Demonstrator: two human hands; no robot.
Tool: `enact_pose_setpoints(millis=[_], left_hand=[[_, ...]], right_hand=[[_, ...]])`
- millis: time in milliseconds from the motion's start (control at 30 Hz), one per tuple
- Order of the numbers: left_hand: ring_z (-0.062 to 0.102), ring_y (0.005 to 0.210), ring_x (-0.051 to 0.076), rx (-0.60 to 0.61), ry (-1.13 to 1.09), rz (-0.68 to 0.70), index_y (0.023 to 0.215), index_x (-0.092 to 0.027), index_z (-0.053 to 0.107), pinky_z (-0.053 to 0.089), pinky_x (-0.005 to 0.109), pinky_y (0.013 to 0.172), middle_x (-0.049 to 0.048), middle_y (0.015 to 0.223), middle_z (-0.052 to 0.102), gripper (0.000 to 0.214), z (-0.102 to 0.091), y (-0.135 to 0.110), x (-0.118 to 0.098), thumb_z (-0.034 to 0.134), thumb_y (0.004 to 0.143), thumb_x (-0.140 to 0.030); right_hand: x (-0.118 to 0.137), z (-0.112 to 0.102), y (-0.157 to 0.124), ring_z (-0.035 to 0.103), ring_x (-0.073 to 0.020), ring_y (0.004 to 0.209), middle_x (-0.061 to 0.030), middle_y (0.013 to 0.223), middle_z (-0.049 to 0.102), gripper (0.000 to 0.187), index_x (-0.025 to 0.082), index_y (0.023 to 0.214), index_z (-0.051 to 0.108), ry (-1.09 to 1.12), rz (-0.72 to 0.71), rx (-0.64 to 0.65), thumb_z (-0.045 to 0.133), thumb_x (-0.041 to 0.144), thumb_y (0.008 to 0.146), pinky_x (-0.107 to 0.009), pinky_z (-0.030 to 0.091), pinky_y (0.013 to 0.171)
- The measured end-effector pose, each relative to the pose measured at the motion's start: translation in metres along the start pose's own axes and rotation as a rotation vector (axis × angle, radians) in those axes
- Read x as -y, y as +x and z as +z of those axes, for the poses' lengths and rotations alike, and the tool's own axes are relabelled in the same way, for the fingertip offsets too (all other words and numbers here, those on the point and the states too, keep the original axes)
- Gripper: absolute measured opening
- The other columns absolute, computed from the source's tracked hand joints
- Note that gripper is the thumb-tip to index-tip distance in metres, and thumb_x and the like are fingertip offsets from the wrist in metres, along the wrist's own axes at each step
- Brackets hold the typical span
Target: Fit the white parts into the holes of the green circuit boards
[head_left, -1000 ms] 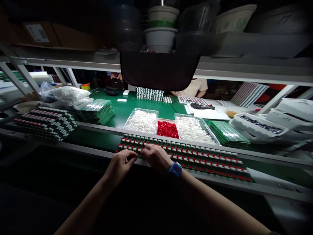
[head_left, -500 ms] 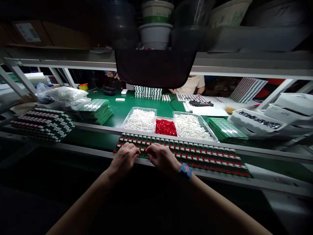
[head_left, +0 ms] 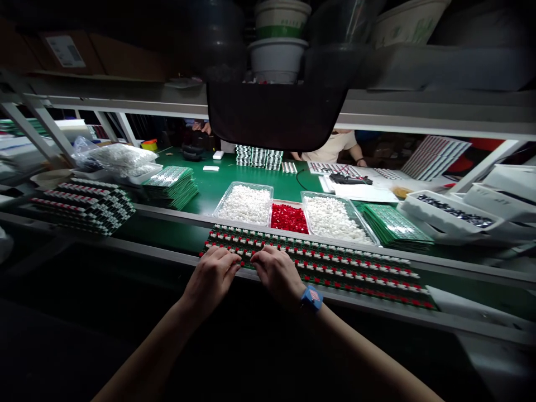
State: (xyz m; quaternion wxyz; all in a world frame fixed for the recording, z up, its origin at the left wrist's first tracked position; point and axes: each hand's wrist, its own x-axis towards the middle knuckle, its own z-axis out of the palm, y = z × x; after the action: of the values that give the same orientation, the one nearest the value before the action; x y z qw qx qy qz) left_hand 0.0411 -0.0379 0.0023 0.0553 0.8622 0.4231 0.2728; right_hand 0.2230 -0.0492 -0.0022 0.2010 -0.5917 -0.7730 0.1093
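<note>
A long row of green circuit boards (head_left: 355,268) lies along the near ledge, set with lines of small white and red connectors. Over its left part, my left hand (head_left: 213,272) is closed, thumb and forefinger pinched near the front edge. Close beside it, my right hand (head_left: 280,272) is also in a pinch, its fingertips at the same boards. Whatever sits between the fingertips is too small to make out. A blue wrist band (head_left: 312,298) is on my right wrist. Behind the boards stand a tray of red connectors (head_left: 288,218) and white connectors (head_left: 245,204) in a clear tray.
Another clear tray of white connectors (head_left: 335,218) stands right of the red ones. Stacks of bare boards (head_left: 171,187) and filled boards (head_left: 86,206) are at left. White bins (head_left: 452,212) stand at right. A shelf (head_left: 419,120) crosses overhead; a person (head_left: 337,148) sits opposite.
The whole view has shifted slightly, so the bench appears further right. Both hands stay pinched over the left part of the boards, with only small finger movement.
</note>
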Motion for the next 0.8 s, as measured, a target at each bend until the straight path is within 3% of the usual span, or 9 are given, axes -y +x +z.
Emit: enact_pose_setpoints(millis=[400, 800], left_hand=[[0.057, 0.089, 0.022, -0.012, -0.142, -0.16, 0.094, -0.019, 0.066, 0.05, 0.034, 0.08, 0.0061, 0.091, 0.065, 0.013, -0.004, -0.061, 0.001, 0.054, 0.088, -0.022], [0.064, 0.083, 0.02, -0.028, -0.158, -0.18, 0.09, -0.022, 0.068, 0.055, 0.03, 0.075, 0.0048, 0.086, 0.068, 0.014, 0.012, -0.08, 0.0, 0.056, 0.086, -0.028]], right_hand=[[0.008, 0.009, 0.002, 0.057, -0.0151, 0.076, -0.0046, 0.089, 0.064, 0.016, 0.018, 0.086, 0.067, -0.06, 0.023, -0.033, 0.051, 0.019, 0.09, -0.03, 0.03, 0.077], [0.015, 0.017, -0.001, 0.057, -0.0167, 0.077, -0.0048, 0.085, 0.063, 0.01, 0.018, 0.082, 0.063, -0.156, 0.021, -0.1, 0.054, 0.019, 0.083, -0.031, 0.03, 0.078]])
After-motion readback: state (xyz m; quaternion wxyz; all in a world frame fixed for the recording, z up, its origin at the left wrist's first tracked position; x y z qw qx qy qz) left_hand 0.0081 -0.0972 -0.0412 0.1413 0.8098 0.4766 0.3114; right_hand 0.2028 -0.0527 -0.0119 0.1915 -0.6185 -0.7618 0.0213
